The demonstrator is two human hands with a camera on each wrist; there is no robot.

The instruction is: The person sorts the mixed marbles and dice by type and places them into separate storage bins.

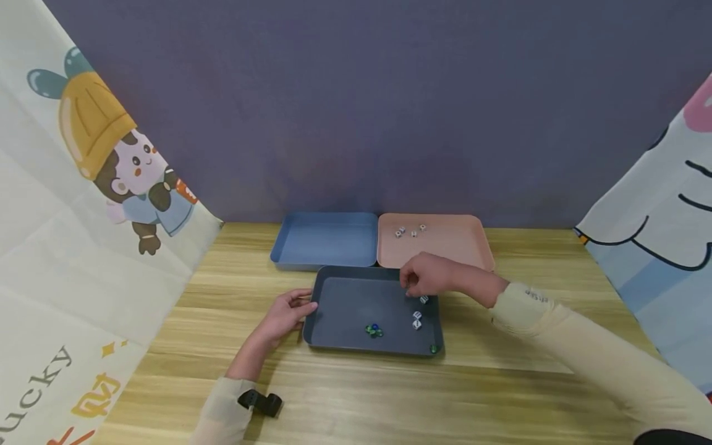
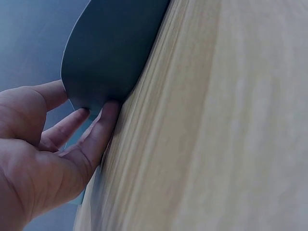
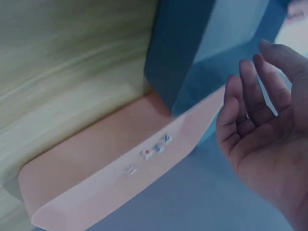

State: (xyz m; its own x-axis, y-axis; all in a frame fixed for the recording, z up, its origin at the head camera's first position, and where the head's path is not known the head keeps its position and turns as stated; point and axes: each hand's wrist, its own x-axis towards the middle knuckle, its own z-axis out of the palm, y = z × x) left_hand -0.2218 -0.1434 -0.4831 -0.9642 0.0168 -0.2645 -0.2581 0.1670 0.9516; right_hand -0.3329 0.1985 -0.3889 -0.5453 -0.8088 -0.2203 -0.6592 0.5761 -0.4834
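Observation:
A dark grey tray [image 1: 345, 303] lies on the table, its left rim between the thumb and fingers of my left hand [image 1: 286, 315]. In the left wrist view, the fingertips of that hand [image 2: 53, 144] press the tray's outer wall [image 2: 106, 53]. My right hand [image 1: 428, 274] hangs over the tray's far right corner, fingers bent downward. From the right wrist view, its fingers [image 3: 250, 91] look loosely bent, with nothing visible between them. Just below it is a white die [image 1: 424, 300], with two more dice [image 1: 417, 320] nearer me. Small green and blue glass beads [image 1: 374, 331] cluster near the tray's front.
Behind the grey tray stand a blue tray [image 1: 328, 241] and, to its right, a pink tray [image 1: 450, 244] with several white dice [image 1: 414, 234]. One green bead [image 1: 434, 349] sits in the grey tray's front right corner. A dark wall panel [image 1: 356, 111] rises behind the table.

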